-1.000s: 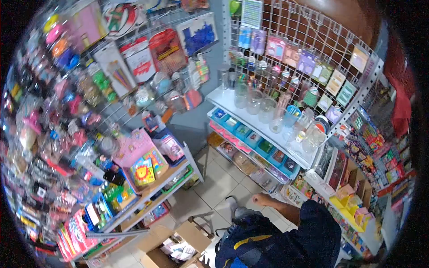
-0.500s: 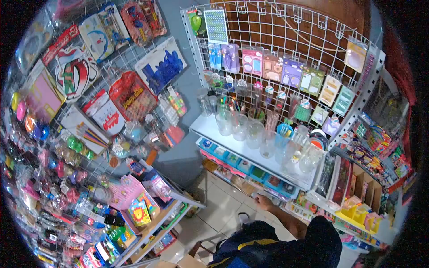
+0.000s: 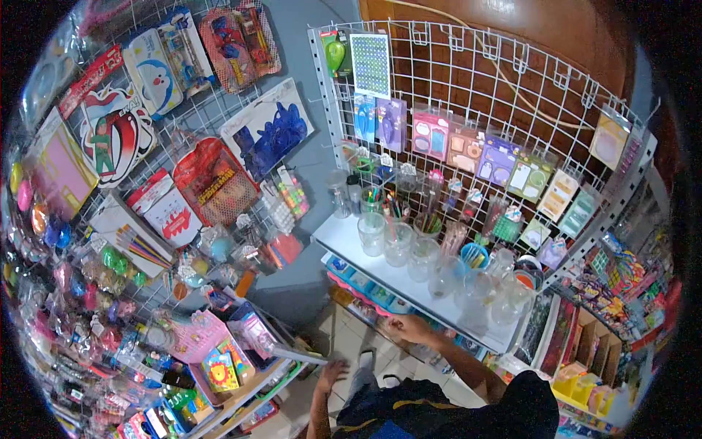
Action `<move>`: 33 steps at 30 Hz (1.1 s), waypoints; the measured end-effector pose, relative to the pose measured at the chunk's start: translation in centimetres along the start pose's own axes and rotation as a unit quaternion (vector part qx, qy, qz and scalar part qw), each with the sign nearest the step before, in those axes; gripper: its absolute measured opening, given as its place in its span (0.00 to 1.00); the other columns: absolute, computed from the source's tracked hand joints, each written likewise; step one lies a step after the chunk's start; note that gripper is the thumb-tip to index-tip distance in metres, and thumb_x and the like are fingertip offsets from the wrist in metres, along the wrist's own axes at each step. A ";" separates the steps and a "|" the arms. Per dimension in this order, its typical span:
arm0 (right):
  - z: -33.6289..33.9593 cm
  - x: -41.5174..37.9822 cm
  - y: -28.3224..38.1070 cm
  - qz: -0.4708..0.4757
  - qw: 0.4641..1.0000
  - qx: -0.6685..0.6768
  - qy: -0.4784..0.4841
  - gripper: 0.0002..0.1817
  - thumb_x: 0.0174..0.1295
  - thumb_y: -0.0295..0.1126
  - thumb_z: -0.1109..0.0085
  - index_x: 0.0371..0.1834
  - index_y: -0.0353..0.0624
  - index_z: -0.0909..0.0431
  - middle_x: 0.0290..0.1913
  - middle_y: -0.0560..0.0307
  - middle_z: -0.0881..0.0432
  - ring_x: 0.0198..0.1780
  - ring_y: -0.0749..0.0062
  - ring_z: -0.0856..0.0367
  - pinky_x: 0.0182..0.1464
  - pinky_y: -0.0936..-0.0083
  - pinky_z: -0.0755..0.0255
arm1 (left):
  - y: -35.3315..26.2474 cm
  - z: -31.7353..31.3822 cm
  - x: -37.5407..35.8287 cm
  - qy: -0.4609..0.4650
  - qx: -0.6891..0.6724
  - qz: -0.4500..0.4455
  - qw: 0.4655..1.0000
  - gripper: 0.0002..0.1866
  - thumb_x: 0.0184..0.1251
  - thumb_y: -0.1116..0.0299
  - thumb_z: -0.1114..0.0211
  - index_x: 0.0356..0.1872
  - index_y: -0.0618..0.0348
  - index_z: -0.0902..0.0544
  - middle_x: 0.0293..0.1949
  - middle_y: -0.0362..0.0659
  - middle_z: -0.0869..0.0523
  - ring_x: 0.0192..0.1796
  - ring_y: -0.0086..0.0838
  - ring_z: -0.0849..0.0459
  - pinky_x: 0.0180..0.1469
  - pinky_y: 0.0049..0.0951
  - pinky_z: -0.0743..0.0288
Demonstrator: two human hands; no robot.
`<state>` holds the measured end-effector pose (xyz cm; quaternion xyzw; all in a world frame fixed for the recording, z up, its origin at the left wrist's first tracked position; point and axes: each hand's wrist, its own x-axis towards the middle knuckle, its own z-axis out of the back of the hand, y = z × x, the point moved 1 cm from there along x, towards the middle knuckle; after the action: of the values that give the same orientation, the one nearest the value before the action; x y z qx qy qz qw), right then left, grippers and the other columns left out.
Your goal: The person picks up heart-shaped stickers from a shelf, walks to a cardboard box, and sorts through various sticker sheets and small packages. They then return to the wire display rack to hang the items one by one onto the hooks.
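My right hand (image 3: 412, 329) reaches out in front of the white shelf, near the blue and pink trays (image 3: 369, 290) under its edge. Its fingers are curled together; whether anything small is between them is hidden. My left hand (image 3: 333, 375) hangs over the floor, beside the end of the left-hand display shelf (image 3: 301, 355). The left fingers are apart with nothing in them. Above my right hand, several clear jars (image 3: 398, 247) stand in a row on the white shelf (image 3: 344, 234). Behind them are cups of pens and brushes (image 3: 373, 197).
A white wire grid (image 3: 453, 80) carries packs of sticky notes (image 3: 497, 161). On the left wall hang bagged toys and a red mesh bag (image 3: 216, 183). A lion-patterned box (image 3: 219, 369) sits on the left shelf. Yellow bins (image 3: 578, 388) are at the lower right. Tiled floor (image 3: 351, 333) lies below.
My right hand has moved left and slightly up along the shelf front. My left hand has come into view at the lower middle. The camera view has shifted, so the shelf appears lower.
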<state>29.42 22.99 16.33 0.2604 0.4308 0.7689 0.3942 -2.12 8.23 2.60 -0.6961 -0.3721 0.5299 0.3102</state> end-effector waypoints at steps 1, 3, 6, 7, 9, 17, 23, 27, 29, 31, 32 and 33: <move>1.0 0.7 2.4 0.006 1.000 0.001 -0.021 0.13 0.66 0.36 0.40 0.47 0.40 0.21 0.36 0.50 0.15 0.36 0.64 0.16 0.41 0.70 0.24 | -7.0 -2.8 0.5 0.055 0.035 -0.026 0.998 0.27 0.73 0.50 0.44 0.63 0.61 0.27 0.49 0.44 0.16 0.49 0.30 0.18 0.47 0.33 0.24; 2.3 2.6 5.0 -0.023 0.999 0.008 -0.037 0.12 0.66 0.35 0.40 0.47 0.39 0.21 0.36 0.51 0.15 0.36 0.66 0.16 0.41 0.71 0.24 | -15.2 -6.2 4.1 0.035 0.099 -0.207 0.973 0.23 0.74 0.54 0.42 0.59 0.62 0.24 0.47 0.44 0.17 0.46 0.27 0.19 0.46 0.28 0.25; 4.2 5.1 8.3 -0.029 0.996 0.060 -0.062 0.12 0.67 0.35 0.40 0.46 0.38 0.21 0.36 0.53 0.16 0.38 0.73 0.18 0.43 0.72 0.24 | -30.2 -10.2 7.9 0.007 0.266 -0.351 0.898 0.14 0.72 0.63 0.37 0.51 0.62 0.21 0.40 0.41 0.18 0.42 0.23 0.23 0.46 0.26 0.28; 5.0 6.0 9.1 -0.043 0.995 0.062 -0.066 0.13 0.68 0.36 0.41 0.47 0.38 0.21 0.36 0.53 0.16 0.39 0.73 0.17 0.44 0.72 0.24 | -34.3 -11.7 9.1 0.002 0.239 -0.416 0.877 0.12 0.70 0.66 0.36 0.49 0.61 0.21 0.37 0.40 0.19 0.41 0.23 0.25 0.45 0.26 0.29; 6.8 8.8 8.9 -0.045 0.994 0.033 -0.092 0.15 0.68 0.37 0.41 0.49 0.37 0.22 0.38 0.53 0.15 0.41 0.73 0.17 0.46 0.72 0.24 | -42.6 -13.5 11.0 -0.020 0.292 -0.504 0.813 0.13 0.65 0.74 0.36 0.50 0.61 0.21 0.40 0.43 0.16 0.41 0.27 0.20 0.43 0.26 0.26; 23.1 23.6 17.3 0.130 0.890 -0.025 -0.437 0.20 0.62 0.35 0.36 0.54 0.38 0.26 0.48 0.46 0.22 0.44 0.63 0.20 0.46 0.68 0.23 | -55.8 -19.7 22.5 0.049 0.279 -0.573 0.769 0.17 0.71 0.70 0.42 0.57 0.65 0.28 0.51 0.54 0.20 0.52 0.38 0.19 0.51 0.36 0.25; 28.4 30.1 16.8 0.025 0.803 -0.178 -0.569 0.27 0.60 0.34 0.35 0.59 0.34 0.34 0.48 0.37 0.22 0.47 0.44 0.20 0.51 0.58 0.26 | -51.9 -20.1 25.8 0.028 0.277 -0.597 0.752 0.16 0.70 0.70 0.40 0.56 0.61 0.28 0.51 0.48 0.21 0.48 0.31 0.22 0.46 0.30 0.26; 29.6 31.7 15.6 0.002 0.817 -0.169 -0.551 0.30 0.59 0.40 0.34 0.60 0.36 0.33 0.48 0.33 0.20 0.52 0.39 0.20 0.54 0.55 0.27 | -51.2 -19.9 26.0 0.056 0.262 -0.564 0.781 0.20 0.67 0.72 0.38 0.58 0.64 0.29 0.53 0.53 0.22 0.52 0.40 0.21 0.54 0.35 0.26; 30.0 32.6 14.5 -0.010 0.823 -0.187 -0.537 0.29 0.59 0.42 0.34 0.58 0.37 0.31 0.48 0.35 0.19 0.51 0.40 0.20 0.53 0.56 0.27 | -51.7 -19.9 26.0 0.040 0.278 -0.591 0.757 0.22 0.66 0.72 0.37 0.59 0.66 0.30 0.54 0.54 0.23 0.53 0.43 0.22 0.56 0.36 0.27; 29.8 32.9 13.9 0.014 0.818 -0.189 -0.543 0.27 0.58 0.46 0.33 0.53 0.38 0.25 0.47 0.37 0.18 0.49 0.42 0.19 0.51 0.58 0.27 | -51.7 -19.6 26.1 0.025 0.296 -0.586 0.754 0.22 0.66 0.72 0.37 0.59 0.65 0.30 0.53 0.54 0.23 0.54 0.43 0.23 0.57 0.37 0.28; 29.8 32.8 13.9 0.022 0.823 -0.172 -0.541 0.27 0.58 0.46 0.33 0.52 0.37 0.24 0.46 0.38 0.18 0.49 0.42 0.19 0.51 0.59 0.27 | -51.7 -19.4 26.2 0.025 0.294 -0.590 0.751 0.22 0.66 0.71 0.36 0.58 0.66 0.29 0.53 0.54 0.23 0.54 0.44 0.23 0.58 0.38 0.29; 30.0 32.8 13.9 0.030 0.827 -0.154 -0.540 0.26 0.57 0.46 0.32 0.50 0.36 0.23 0.46 0.38 0.18 0.48 0.43 0.19 0.51 0.59 0.27 | -51.8 -19.4 26.5 0.025 0.292 -0.595 0.748 0.22 0.65 0.71 0.36 0.58 0.66 0.29 0.53 0.54 0.23 0.55 0.45 0.23 0.58 0.38 0.30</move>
<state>28.12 59.51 45.17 0.5824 0.0179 0.5735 0.5758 11.09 57.41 36.79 -0.2217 -0.5301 0.3031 0.7603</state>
